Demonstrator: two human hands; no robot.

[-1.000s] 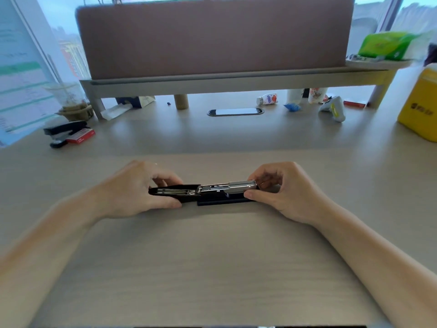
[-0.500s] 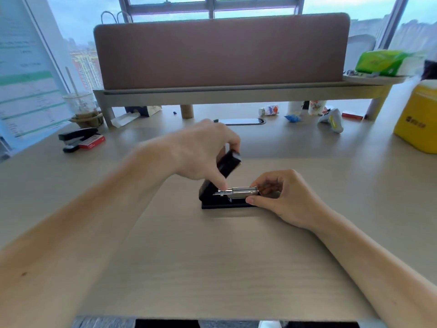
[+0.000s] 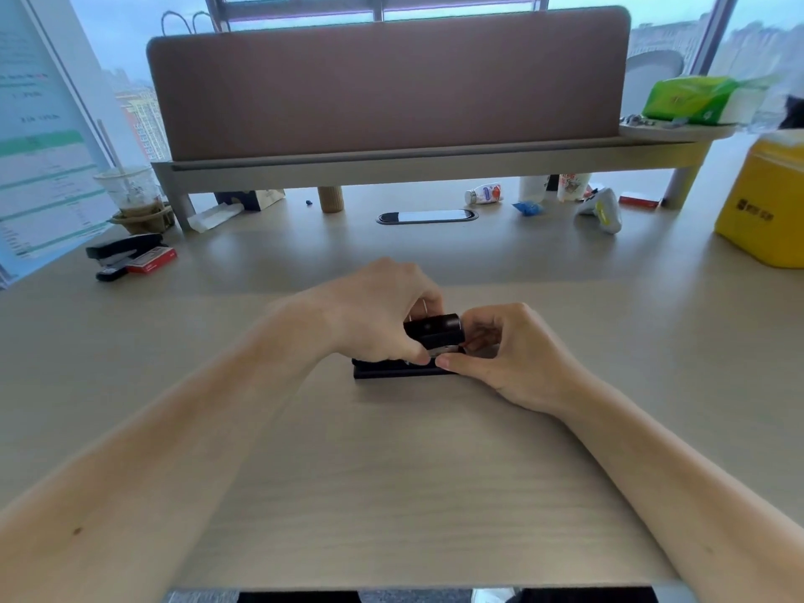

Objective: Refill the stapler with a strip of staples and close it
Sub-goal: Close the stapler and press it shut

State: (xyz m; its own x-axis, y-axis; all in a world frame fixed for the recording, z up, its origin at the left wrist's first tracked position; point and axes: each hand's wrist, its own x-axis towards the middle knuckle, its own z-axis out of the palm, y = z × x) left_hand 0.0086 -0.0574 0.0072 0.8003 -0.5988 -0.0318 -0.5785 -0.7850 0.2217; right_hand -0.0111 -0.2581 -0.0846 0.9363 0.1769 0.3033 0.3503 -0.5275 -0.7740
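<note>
At desk (image 3: 391, 472) centre, the left hand (image 3: 374, 315) grips the stapler (image 3: 404, 368) top while the right hand (image 3: 513, 354), at 3 o'clock, pinches its front end.

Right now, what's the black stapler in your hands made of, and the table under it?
The stapler looks like glossy black plastic, since its top catches the light; a silvery strip beneath looks like metal. The table looks like pale matte wood or wood-look laminate, with faint grain lines. I can't tell which.
</note>
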